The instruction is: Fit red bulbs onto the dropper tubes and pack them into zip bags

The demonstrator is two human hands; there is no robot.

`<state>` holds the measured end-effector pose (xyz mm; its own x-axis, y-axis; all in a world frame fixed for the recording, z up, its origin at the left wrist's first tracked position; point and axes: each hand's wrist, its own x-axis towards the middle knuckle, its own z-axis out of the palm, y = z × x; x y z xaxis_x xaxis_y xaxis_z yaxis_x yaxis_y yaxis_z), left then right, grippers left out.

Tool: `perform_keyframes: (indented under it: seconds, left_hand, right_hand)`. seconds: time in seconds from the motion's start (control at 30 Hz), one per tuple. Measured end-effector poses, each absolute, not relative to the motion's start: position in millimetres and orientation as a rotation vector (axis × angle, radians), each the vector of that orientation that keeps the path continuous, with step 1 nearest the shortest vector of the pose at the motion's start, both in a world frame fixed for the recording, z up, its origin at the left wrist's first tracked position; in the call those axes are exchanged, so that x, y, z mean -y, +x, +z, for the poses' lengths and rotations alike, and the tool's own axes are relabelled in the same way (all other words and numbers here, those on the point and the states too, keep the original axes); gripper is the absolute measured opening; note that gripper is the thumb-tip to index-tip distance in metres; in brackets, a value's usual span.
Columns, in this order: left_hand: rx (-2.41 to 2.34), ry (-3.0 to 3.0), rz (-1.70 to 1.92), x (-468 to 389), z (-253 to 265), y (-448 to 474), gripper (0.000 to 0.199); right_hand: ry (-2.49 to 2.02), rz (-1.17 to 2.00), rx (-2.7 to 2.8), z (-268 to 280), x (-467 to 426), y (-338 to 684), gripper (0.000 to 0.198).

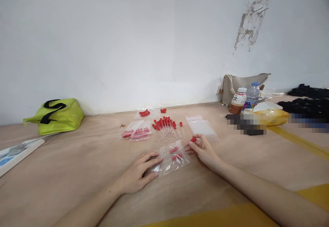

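Note:
A clear zip bag [171,167] lies flat in front of me with two red-bulbed droppers [177,156] inside it. My left hand [140,170] rests on the bag's left end, fingers spread. Between the thumb and fingers of my right hand [203,150] is the red bulb of another dropper [192,139]. Its thin clear stem slants down to the left, towards the bag's right end; I cannot tell whether the tip is inside. Beyond the bag lies a fanned pile of loose red-topped droppers [166,124].
Filled bags of droppers [140,133] lie left of the pile, and flat clear bags [203,128] lie right of it. Behind are loose red bulbs [144,113]. A lime-green bag [60,117] stands far left; bottles [238,101] and a yellow tissue pack [275,116] stand right.

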<state>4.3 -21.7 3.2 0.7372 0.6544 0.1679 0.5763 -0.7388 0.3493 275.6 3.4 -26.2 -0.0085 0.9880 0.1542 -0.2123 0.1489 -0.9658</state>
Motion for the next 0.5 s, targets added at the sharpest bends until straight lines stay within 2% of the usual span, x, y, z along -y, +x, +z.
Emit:
perform_keyframes:
  seconds: [0.27, 0.37, 0.5]
  left_hand:
    - [-0.956, 2.669, 0.414, 21, 5, 5, 0.043]
    - [-0.971, 2.664, 0.417, 21, 4, 5, 0.043]
    - [-0.981, 2.668, 0.41, 21, 3, 5, 0.043]
  right_hand:
    - [-1.067, 1.273, 1.486, -18, -7, 278, 0.031]
    - [-1.183, 1.122, 1.61, -13, -14, 288, 0.023]
    - [-1.256, 1.006, 1.892, -13, -17, 303, 0.025]
